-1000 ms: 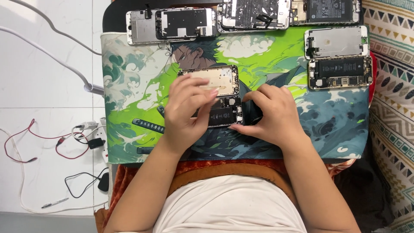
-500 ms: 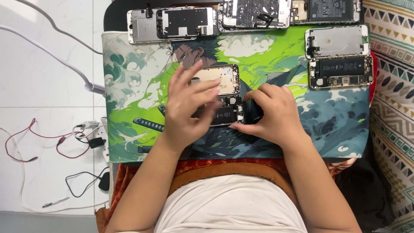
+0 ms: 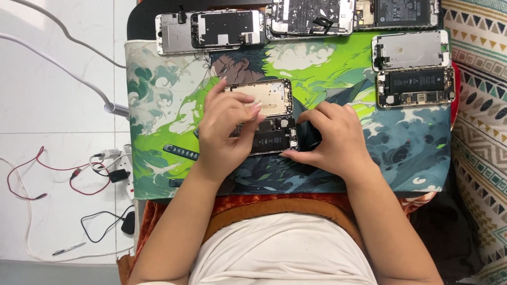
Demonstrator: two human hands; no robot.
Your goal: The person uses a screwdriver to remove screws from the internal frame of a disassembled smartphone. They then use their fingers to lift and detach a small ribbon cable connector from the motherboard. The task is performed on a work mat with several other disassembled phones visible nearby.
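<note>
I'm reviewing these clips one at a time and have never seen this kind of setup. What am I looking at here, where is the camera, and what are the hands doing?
There is no machine: a person works with two bare hands, filmed from a camera on their head looking straight down. The left hand rests on an opened phone with its gold-coloured screen panel folded back. The right hand pinches at that phone's right edge, with something dark under its fingers that I cannot make out. The phone lies on a green and blue illustrated desk mat. More opened phones lie along the mat's top and right. On the white tiled floor to the left are white cables and a power strip.
</note>
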